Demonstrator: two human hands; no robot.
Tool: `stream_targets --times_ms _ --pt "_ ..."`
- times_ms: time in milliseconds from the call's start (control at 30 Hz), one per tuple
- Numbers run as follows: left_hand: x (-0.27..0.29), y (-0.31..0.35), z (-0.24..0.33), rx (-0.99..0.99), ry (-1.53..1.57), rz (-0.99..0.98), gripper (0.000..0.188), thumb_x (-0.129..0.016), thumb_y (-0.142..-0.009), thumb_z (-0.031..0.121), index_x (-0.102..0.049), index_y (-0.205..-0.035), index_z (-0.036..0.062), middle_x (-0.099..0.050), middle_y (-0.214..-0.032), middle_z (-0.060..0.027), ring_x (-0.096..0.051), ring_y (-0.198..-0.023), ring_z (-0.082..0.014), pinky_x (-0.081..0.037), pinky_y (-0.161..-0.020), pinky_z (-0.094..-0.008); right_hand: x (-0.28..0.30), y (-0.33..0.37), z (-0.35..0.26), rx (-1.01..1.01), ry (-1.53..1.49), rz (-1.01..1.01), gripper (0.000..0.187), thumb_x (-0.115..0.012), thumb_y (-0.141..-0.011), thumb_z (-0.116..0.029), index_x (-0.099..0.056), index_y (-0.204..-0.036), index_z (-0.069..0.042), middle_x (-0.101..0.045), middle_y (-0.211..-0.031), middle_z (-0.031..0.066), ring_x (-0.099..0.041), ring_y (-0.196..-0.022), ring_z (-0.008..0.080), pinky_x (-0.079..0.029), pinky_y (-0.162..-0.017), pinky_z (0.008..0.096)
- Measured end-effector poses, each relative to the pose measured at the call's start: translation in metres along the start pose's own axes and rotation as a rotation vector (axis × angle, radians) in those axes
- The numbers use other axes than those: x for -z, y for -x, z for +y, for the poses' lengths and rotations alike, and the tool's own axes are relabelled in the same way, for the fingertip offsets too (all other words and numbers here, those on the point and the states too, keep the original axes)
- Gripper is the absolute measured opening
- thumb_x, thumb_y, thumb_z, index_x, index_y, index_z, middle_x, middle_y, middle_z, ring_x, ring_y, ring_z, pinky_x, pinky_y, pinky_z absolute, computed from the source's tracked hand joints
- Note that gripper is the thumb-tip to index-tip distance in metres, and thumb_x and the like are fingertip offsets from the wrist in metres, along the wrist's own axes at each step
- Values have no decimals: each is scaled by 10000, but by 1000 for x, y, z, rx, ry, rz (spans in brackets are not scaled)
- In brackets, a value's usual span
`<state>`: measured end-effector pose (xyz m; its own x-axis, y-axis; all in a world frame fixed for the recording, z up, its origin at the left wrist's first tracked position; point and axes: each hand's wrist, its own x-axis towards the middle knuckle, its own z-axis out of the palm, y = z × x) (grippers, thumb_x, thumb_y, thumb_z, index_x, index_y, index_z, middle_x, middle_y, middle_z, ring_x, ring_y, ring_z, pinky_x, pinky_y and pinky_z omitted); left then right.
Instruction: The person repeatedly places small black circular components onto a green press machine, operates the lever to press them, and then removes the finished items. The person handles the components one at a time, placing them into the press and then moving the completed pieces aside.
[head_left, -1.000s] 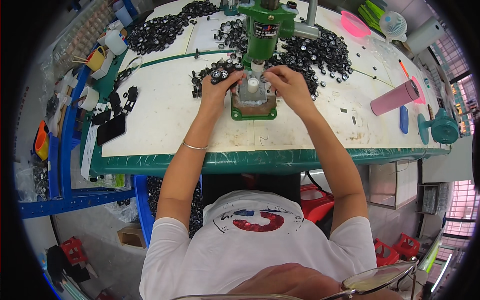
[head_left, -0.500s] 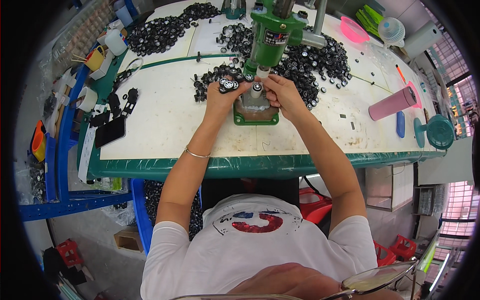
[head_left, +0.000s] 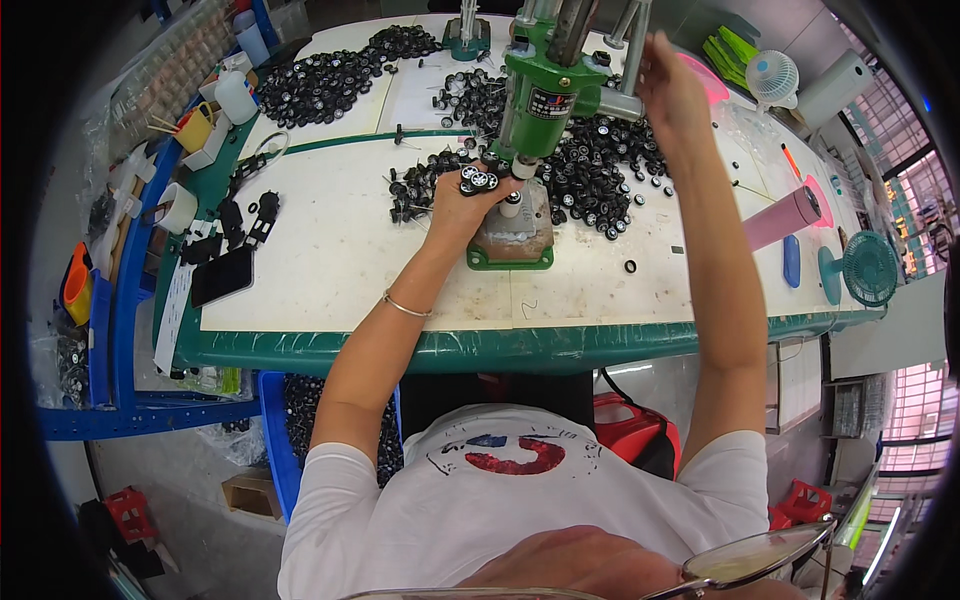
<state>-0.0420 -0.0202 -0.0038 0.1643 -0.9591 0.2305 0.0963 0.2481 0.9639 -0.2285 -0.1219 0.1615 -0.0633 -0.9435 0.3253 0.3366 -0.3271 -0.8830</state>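
Observation:
A green hand press with a metal column stands on the table in front of me. My left hand is beside the ram, closed on several small black toy wheels with silver-white hubs. Its fingertips reach in by a wheel sitting on the small post under the ram. On the press's right side, my right hand is raised at the metal lever, with its fingers curled against the bar and partly hidden.
Piles of black wheels lie behind and around the press. At left are black plastic parts and a phone. A pink bottle, a blue case and a green fan stand at right. A loose black ring lies nearer me.
My right hand has left the spot under the ram and risen to the lever at the right. My left hand stays by the post with its wheels. A black ring now shows on the table.

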Motion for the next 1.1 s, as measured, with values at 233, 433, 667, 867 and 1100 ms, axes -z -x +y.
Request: stream_targets --times_ms 233,433,667,867,1100 --pt "-7 0 -1 25 12 2 173 -808 -754 141 -728 -875 45 -675 -737 30 -536 -639 -23 -442 -600 -218 -31 -99 -49 -63 -128 -339 217 -604 -944 -263 -601 -918 -47 -515 -668 -31 -489 -551 56 -391 -479 195" --pt "-5 0 5 -12 8 -25 206 -797 -764 127 -724 -937 43 -683 -748 22 -545 -655 -24 -458 -617 -219 -44 -93 -38 107 -165 -202 220 -650 -915 -285 -554 -812 -115 -424 -576 -94 -361 -431 13 -242 -381 165" --pt "-3 0 3 -42 -62 -6 189 -797 -765 133 -723 -910 37 -690 -770 14 -546 -661 -28 -461 -629 -222 -50 -33 -63 317 11 -184 262 -609 -920 -299 -472 -742 -165 -342 -564 -108 -271 -403 5 -165 -356 186" --pt "-4 -1 1 -117 -68 -11 167 -799 -759 119 -708 -860 23 -686 -761 13 -548 -662 -32 -459 -630 -218 -50 -11 -69 412 -45 -176 270 -596 -921 -278 -450 -731 -154 -307 -559 -101 -241 -401 11 -151 -351 193" --pt "-8 3 11 -72 -84 6 189 -805 -751 110 -645 -746 10 -675 -753 17 -547 -662 -37 -457 -613 -223 -25 -20 -65 247 -395 -344 271 -591 -922 -253 -451 -721 -138 -301 -548 -89 -239 -400 16 -158 -347 199"
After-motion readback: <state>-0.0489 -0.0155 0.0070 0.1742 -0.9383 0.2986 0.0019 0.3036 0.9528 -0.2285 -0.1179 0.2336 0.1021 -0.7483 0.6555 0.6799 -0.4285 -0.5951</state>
